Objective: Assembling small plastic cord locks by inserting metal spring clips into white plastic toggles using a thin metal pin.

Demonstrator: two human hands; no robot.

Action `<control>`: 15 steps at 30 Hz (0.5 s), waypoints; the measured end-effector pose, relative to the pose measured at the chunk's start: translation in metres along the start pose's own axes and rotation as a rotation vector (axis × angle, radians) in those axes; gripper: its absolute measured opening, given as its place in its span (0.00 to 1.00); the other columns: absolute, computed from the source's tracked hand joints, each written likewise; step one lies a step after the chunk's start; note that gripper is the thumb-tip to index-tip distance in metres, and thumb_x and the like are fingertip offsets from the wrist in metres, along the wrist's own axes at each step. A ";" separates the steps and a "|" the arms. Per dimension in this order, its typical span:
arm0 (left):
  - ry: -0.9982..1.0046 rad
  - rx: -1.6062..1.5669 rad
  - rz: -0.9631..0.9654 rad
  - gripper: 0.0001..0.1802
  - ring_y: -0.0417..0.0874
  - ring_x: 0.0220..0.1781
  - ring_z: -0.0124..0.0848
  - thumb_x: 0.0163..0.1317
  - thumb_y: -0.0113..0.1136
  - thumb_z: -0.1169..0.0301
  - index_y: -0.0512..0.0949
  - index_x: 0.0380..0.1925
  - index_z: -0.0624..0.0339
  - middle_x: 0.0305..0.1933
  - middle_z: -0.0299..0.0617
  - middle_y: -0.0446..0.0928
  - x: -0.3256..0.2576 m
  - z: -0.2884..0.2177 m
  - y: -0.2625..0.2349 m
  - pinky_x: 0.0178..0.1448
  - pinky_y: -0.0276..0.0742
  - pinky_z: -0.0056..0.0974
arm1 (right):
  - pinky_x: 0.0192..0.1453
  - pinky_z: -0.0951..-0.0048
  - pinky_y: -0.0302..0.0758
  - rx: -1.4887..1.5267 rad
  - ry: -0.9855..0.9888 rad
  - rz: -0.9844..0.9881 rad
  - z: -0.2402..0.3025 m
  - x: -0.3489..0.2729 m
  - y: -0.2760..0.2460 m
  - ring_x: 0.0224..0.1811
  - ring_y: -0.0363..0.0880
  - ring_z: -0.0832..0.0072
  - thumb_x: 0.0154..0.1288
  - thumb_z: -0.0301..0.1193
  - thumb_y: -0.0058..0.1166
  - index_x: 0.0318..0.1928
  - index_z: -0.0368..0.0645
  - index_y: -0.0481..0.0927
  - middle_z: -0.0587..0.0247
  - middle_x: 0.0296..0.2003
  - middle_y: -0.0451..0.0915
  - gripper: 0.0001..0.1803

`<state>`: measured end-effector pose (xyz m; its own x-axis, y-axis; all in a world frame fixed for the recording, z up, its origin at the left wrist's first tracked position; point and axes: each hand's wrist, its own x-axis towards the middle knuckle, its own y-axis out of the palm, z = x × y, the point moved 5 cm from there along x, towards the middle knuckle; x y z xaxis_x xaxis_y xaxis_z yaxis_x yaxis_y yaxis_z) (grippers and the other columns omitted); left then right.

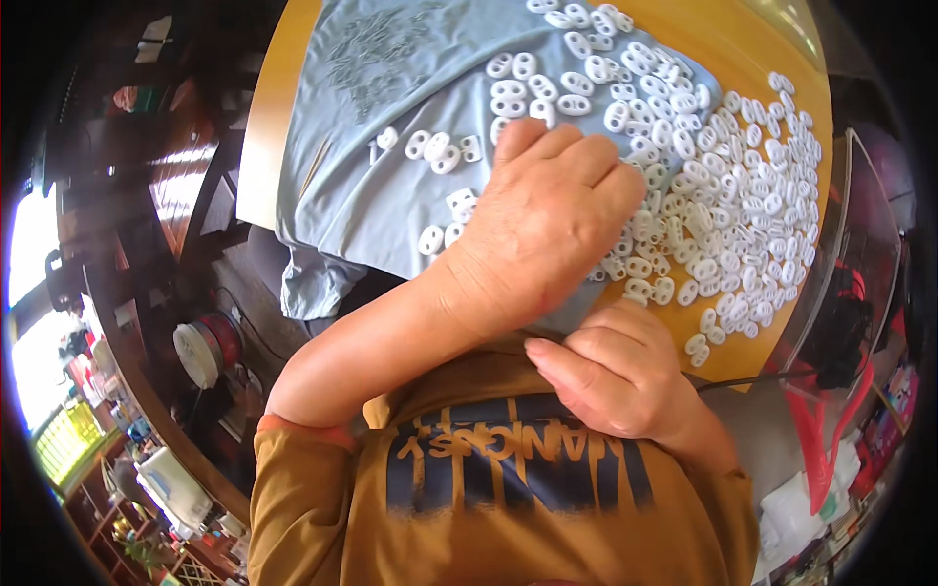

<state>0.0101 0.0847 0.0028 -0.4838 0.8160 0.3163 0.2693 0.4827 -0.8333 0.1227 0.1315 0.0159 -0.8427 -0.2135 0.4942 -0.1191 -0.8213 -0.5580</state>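
My left hand (562,210) reaches across in front of me over the light blue cloth (342,210), knuckles up and fingers curled closed. Whatever its fingers hold is hidden beneath it. Close to my chest, my right hand (616,371) is also closed, its fingers folded inward; I cannot see what is inside. Beyond the left hand lie several white oval pieces with two holes each (575,104), spread over the cloth. A few more white pieces (445,158) sit apart to the left of that hand. Small thin greyish pieces (376,59) form a patch at the far left of the cloth.
A large heap of the white pieces (752,210) covers the right side of the yellow table (262,127). A thin stick (315,164) lies near the cloth's left edge. At the left stands a white and red spool (203,352). A red-legged piece of furniture (816,439) is at the right.
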 end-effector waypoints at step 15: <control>-0.334 -0.197 -0.484 0.14 0.75 0.24 0.34 0.40 0.60 0.87 0.76 0.31 0.65 0.25 0.41 0.76 -0.097 0.079 -0.087 0.29 0.70 0.32 | 0.50 0.62 0.69 -0.373 0.182 0.271 -0.018 0.115 -0.003 0.44 0.72 0.56 0.48 0.22 0.58 0.46 0.34 0.76 0.51 0.42 0.74 0.20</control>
<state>-0.0320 -0.0617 0.0086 -0.8157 0.3611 0.4519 0.0870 0.8489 -0.5213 0.0167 0.1187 0.0628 -0.9434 -0.2699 0.1928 -0.0352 -0.4965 -0.8673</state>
